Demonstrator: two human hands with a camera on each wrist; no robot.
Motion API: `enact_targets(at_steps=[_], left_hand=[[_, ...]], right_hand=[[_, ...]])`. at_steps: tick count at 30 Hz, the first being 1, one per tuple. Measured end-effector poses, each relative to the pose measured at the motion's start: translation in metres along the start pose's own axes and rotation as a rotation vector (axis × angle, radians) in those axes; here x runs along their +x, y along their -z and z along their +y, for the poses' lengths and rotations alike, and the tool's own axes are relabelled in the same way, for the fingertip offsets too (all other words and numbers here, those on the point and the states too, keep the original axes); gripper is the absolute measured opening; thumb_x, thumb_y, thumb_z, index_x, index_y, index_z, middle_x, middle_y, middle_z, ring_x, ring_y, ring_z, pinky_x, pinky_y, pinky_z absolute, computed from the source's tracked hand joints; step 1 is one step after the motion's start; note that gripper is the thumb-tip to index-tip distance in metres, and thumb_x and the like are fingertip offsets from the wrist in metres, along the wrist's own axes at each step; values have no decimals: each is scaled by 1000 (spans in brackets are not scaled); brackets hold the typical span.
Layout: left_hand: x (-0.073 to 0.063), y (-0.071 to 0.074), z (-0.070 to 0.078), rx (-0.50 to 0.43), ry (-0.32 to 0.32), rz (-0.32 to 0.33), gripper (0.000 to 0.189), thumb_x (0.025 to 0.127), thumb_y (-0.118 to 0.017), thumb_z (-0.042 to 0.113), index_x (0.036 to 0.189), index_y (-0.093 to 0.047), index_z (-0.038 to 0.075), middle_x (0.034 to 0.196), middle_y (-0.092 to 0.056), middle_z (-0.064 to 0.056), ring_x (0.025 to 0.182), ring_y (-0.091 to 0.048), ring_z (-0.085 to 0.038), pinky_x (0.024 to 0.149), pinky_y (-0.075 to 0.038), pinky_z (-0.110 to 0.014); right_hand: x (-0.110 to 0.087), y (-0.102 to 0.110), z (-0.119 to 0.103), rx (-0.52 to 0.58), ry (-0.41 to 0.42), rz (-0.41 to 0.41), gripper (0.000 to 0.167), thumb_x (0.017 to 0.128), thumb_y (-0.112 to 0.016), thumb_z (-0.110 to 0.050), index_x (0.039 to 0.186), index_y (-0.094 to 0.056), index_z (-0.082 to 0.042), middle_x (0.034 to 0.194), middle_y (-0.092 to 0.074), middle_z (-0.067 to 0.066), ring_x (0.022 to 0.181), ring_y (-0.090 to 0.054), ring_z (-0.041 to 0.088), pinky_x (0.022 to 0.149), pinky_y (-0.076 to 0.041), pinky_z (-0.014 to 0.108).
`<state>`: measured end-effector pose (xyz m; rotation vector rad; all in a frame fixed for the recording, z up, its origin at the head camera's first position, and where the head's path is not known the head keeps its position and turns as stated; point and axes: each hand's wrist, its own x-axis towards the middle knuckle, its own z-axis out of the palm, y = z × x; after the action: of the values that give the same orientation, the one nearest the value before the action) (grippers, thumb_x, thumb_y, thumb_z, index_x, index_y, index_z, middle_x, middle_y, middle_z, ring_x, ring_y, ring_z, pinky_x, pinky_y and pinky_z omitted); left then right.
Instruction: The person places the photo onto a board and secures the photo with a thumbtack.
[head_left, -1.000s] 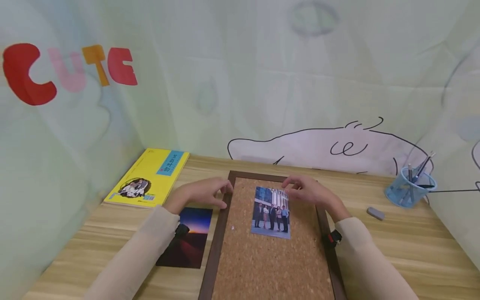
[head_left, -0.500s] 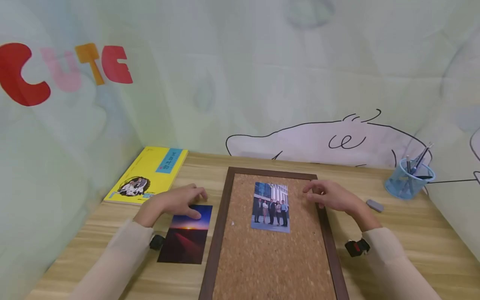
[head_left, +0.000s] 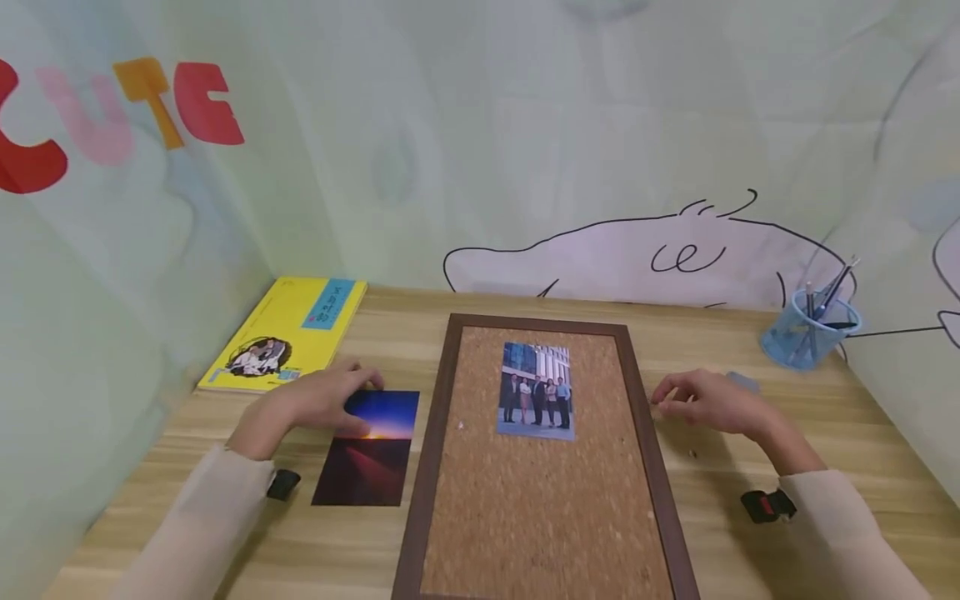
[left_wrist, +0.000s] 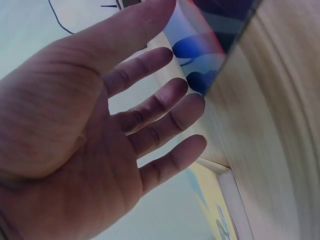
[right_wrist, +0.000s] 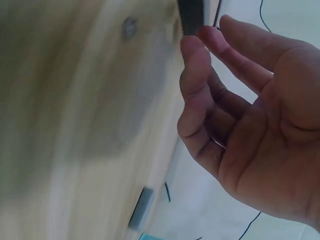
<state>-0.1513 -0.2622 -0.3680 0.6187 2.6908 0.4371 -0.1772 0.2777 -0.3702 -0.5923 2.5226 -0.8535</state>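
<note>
A sunset photo (head_left: 367,467) lies on the table left of the brown-framed corkboard (head_left: 540,517). My left hand (head_left: 318,400) is over its upper left part, fingers extended and relaxed; in the left wrist view the fingertips (left_wrist: 187,110) come close to the photo's glossy surface (left_wrist: 200,55). Whether they touch it I cannot tell. My right hand (head_left: 712,404) hovers just right of the board's frame, fingers loosely bent around nothing. Below it a small clear object, perhaps a pushpin (right_wrist: 130,29), lies on the table. A group photo (head_left: 536,396) is on the board's upper part.
A yellow book (head_left: 285,333) lies at the back left. A blue mesh pen cup (head_left: 806,333) holds pens at the back right, with a grey eraser (right_wrist: 141,208) partly behind my right hand. A small whitish speck (head_left: 461,425) shows on the cork. Fabric walls border the table.
My left hand has moved left from the board's frame to above the sunset photo. My right hand has moved right, from the group photo to beyond the frame. The head view has tilted down slightly.
</note>
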Motion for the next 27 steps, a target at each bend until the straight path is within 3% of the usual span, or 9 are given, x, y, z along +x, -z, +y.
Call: enact_targets(at_steps=[5, 13, 19, 27], left_hand=[[-4, 4, 1, 9, 5, 26, 54, 82, -83, 30, 125, -56, 10, 121, -47, -17, 103, -54, -31, 90, -50, -50], [-4, 3, 0, -29, 29, 8, 57, 80, -85, 34, 121, -53, 10, 117, -44, -16, 103, -51, -32, 89, -48, -48], [-3, 3, 1, -35, 55, -7, 57, 80, -85, 33, 122, -53, 11, 119, -44, -16, 106, -50, -33, 92, -47, -49], [-2, -3, 10, -40, 84, -29, 56, 79, -86, 28, 119, -51, 11, 116, -42, -18, 105, -49, -35, 91, -48, -50]], right_hand=[[-11, 1, 9, 29, 5, -49, 16, 99, -63, -18, 108, -68, -5, 95, -68, 5, 81, -62, 19, 66, -53, 31], [-18, -1, 16, 40, 80, -133, 16, 95, -70, -19, 98, -65, -5, 85, -64, 0, 72, -56, 7, 62, -48, 24], [-21, 0, 17, 60, 99, -182, 18, 90, -75, -16, 95, -61, -5, 84, -59, 0, 74, -54, 10, 62, -46, 24], [-25, -4, 24, 16, 121, -155, 16, 89, -75, -13, 87, -60, -8, 78, -55, -4, 70, -50, 7, 60, -43, 23]])
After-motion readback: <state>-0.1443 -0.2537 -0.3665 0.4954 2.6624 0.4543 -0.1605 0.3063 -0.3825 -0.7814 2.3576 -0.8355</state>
